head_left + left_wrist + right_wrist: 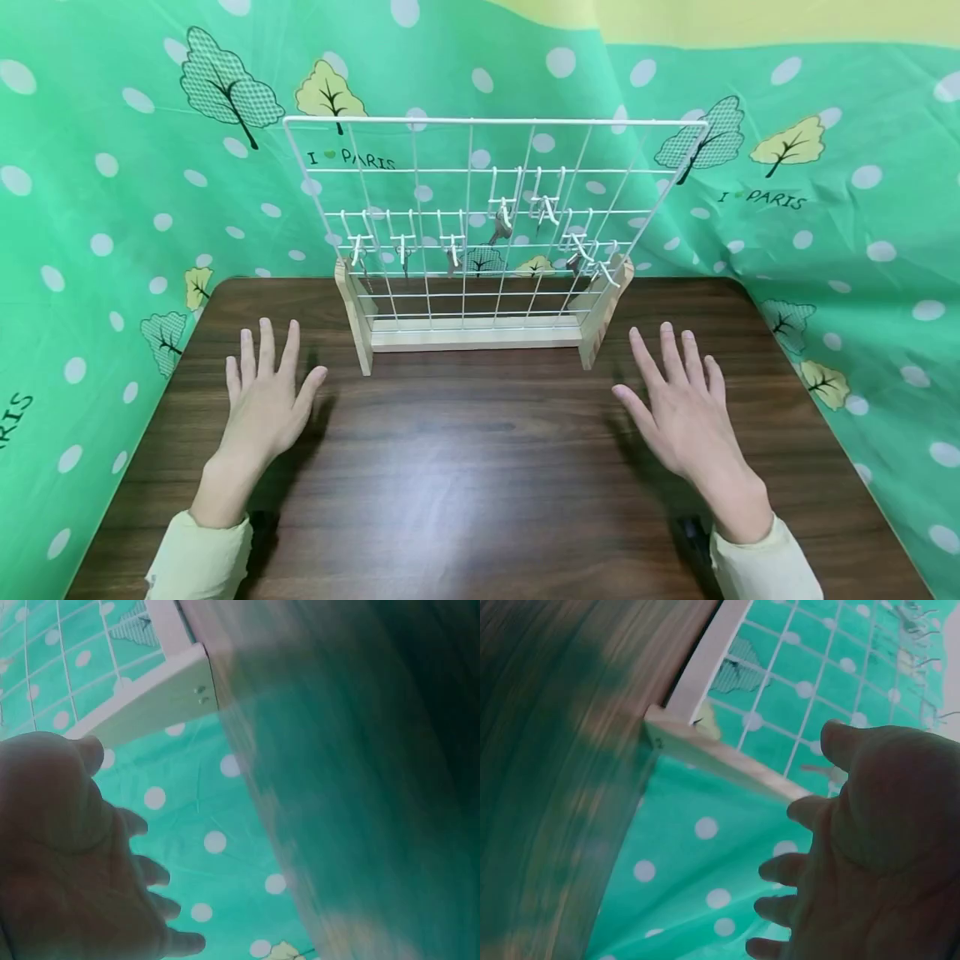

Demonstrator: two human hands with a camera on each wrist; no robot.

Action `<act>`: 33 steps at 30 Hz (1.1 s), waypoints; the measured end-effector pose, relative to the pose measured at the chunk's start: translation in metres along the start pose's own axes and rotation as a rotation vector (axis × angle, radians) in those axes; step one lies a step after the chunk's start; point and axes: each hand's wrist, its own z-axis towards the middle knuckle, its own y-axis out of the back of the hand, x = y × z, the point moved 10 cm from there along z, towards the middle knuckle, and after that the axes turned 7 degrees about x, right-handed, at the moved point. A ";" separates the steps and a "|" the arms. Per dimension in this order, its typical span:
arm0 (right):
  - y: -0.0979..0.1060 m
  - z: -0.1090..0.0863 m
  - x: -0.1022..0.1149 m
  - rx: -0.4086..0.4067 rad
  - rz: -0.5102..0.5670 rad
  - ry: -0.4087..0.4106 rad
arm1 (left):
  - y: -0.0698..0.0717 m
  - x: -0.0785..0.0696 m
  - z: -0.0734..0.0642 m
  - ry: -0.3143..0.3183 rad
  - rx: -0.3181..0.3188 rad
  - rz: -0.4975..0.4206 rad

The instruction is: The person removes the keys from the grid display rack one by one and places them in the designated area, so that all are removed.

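My left hand is held over the table on the left, palm down, with fingers spread. On the other side my right hand is spread the same way, and neither holds anything. Between and beyond them stands a white wire grid rack on a pale wooden base. Several white hooks hang on its wires. From some of them dangle small grey metal pieces that look like keys. Both wrist views show the hands' undersides, with the left fingers and right fingers near the rack's wooden side supports.
A dark brown wooden table carries the rack near its back edge. Green cloth with white dots and printed trees surrounds the table at the back and on both sides.
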 end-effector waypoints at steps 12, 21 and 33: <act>0.035 -0.009 0.045 -0.272 0.069 0.114 | -0.010 -0.019 0.006 -0.015 -0.025 -0.023; 0.045 -0.014 0.068 -0.410 0.187 0.194 | -0.004 -0.028 0.014 -0.056 -0.136 -0.148; 0.053 -0.022 0.092 -0.601 0.326 0.339 | -0.006 -0.019 0.031 -0.115 -0.340 -0.606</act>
